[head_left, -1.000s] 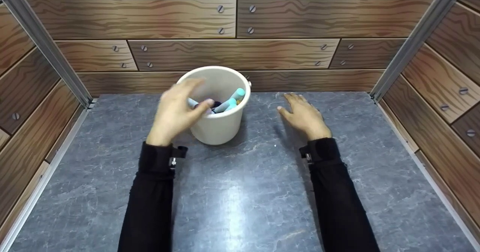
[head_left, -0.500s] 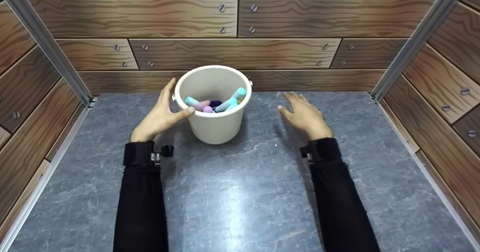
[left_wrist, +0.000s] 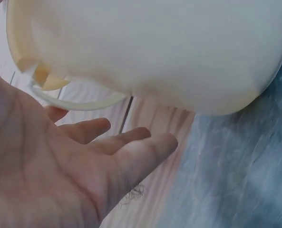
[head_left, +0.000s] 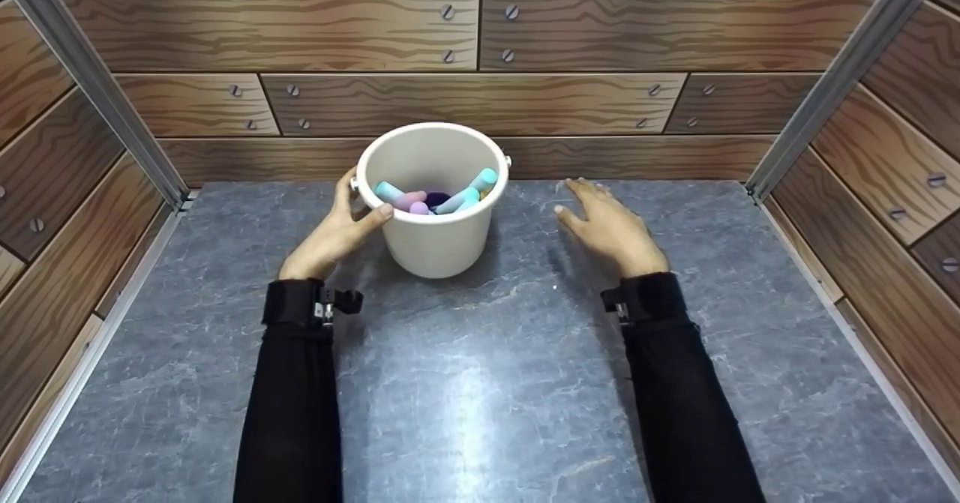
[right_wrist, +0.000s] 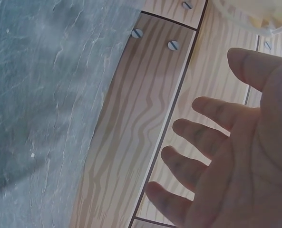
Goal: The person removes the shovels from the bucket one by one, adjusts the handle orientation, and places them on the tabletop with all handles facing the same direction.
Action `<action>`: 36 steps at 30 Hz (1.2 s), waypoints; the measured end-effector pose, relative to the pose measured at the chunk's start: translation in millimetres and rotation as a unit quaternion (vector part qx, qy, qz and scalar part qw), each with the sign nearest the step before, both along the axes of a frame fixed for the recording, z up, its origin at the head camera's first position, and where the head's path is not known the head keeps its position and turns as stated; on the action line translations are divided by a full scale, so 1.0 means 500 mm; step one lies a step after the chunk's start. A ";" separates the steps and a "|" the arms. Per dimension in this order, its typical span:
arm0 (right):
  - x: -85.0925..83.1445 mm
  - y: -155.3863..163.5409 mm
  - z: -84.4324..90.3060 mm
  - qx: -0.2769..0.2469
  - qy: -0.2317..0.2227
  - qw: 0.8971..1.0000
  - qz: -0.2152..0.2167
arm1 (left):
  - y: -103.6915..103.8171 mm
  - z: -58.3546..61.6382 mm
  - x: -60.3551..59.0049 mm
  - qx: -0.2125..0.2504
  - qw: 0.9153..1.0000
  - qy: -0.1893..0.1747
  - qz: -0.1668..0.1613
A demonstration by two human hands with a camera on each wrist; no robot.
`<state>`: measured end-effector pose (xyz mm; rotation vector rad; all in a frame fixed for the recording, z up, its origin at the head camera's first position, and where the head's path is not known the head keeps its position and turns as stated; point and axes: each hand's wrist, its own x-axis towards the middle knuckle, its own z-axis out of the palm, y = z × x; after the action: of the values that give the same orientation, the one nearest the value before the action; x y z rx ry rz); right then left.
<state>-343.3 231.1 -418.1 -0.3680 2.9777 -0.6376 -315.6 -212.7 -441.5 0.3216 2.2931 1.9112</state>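
A cream-white bucket [head_left: 437, 244] stands near the back wall, left of the middle. Inside it lie several stubby rounded sticks [head_left: 459, 199] in cyan, pink and purple, their kind unclear. At the bucket's left side is my left hand [head_left: 330, 237], its thumb tip at the front rim and a finger beside the handle's pivot. In the left wrist view its other fingers [left_wrist: 145, 152] stretch out below the bucket's pale handle [left_wrist: 83, 105], curled round nothing. My right hand [head_left: 609, 227] hovers over the table to the right, fingers spread and holding nothing.
A grey marbled table [head_left: 450, 383] lies under both hands. Wood-patterned panels [head_left: 360, 27] close off the back and sides, with metal posts [head_left: 840, 76] at the rear corners. Black sleeves and wrist-worn cameras cover the forearms.
My left hand has drawn back from over the bucket's opening to its left side, and the bucket has since shifted slightly back and right. The right hand stays about where it was.
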 end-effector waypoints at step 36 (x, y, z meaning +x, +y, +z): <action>0.016 -0.150 0.133 -0.050 0.129 0.983 0.121 | 0.041 -0.027 -0.013 0.115 0.992 -0.059 0.000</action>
<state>-335.3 156.0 -351.6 -0.8684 3.0704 -0.7642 -322.3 -192.5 -454.8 0.2260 2.0032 2.1360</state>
